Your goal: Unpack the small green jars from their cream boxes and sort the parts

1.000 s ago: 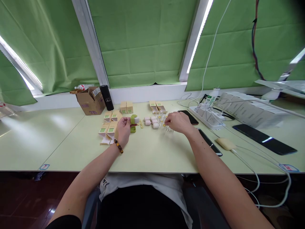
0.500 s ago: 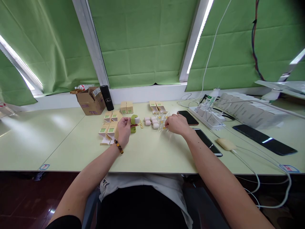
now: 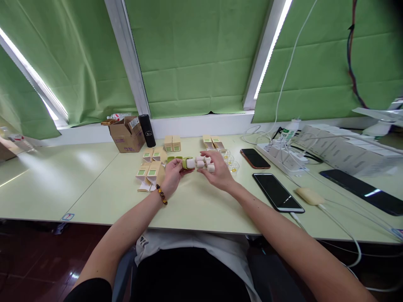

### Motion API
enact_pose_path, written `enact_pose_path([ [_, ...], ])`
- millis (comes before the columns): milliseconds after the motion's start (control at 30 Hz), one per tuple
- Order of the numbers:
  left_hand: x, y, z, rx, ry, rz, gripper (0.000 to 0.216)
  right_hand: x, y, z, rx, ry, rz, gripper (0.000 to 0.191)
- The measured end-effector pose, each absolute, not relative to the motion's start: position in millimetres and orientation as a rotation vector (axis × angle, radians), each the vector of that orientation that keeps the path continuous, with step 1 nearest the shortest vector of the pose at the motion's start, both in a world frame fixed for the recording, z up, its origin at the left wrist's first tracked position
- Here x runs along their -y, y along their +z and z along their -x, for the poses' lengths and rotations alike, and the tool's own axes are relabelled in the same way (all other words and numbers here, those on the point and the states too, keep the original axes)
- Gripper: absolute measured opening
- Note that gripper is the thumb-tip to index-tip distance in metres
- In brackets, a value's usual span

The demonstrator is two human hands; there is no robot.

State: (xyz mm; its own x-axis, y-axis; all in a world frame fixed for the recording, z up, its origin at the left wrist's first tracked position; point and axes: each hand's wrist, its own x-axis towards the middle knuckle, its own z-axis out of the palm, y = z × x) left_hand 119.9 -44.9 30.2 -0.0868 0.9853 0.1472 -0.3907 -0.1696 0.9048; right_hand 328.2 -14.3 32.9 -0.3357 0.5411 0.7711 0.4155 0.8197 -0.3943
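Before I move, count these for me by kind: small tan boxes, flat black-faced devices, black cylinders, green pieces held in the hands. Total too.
Small tan boxes: 8
Flat black-faced devices: 3
Black cylinder: 1
Held green piece: 1
Total: 13

On the tabletop [image 3: 94, 184], several small boxes [image 3: 153, 171] stood left of the case [image 3: 185, 163]; farther back, a carton [image 3: 126, 138] stood left of a cylinder [image 3: 147, 131]. A phone [image 3: 255, 158] lay left of a power strip [image 3: 267, 152].

Left of the power strip [image 3: 291, 168], the right grip [image 3: 204, 165] partly hides the pale pieces [image 3: 200, 164], the left grip [image 3: 180, 167] part of the green case [image 3: 185, 163]; farther left, the black bottle's [image 3: 146, 129] print is unreadably small.
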Motion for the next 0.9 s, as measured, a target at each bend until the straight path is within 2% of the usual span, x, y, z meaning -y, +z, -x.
enact_pose_path([
  [100,50.5,32.2,-123.9,-0.844,1.463,-1.019,0.038,23.5,19.5,-307.5,1.922,0.311,0.646,0.055],
  [300,58.1,35.8,-129.8,-0.854,1.407,-1.128,0.042,31.3,19.5,-298.2,1.822,0.440,0.634,0.037],
  [500,56.7,34.8,-131.2,-0.813,1.252,-1.199,0.049,31.0,21.0,-300.7,1.715,0.593,0.713,0.042],
  [700,54.1,30.7,-130.6,-0.853,1.159,-1.285,0.043,27.8,17.7,-301.8,1.656,0.735,0.673,0.045],
  [900,49.7,24.7,-126.7,-1.084,1.427,-1.585,0.025,26.6,24.9,-304.0,1.548,0.917,0.534,0.049],
])
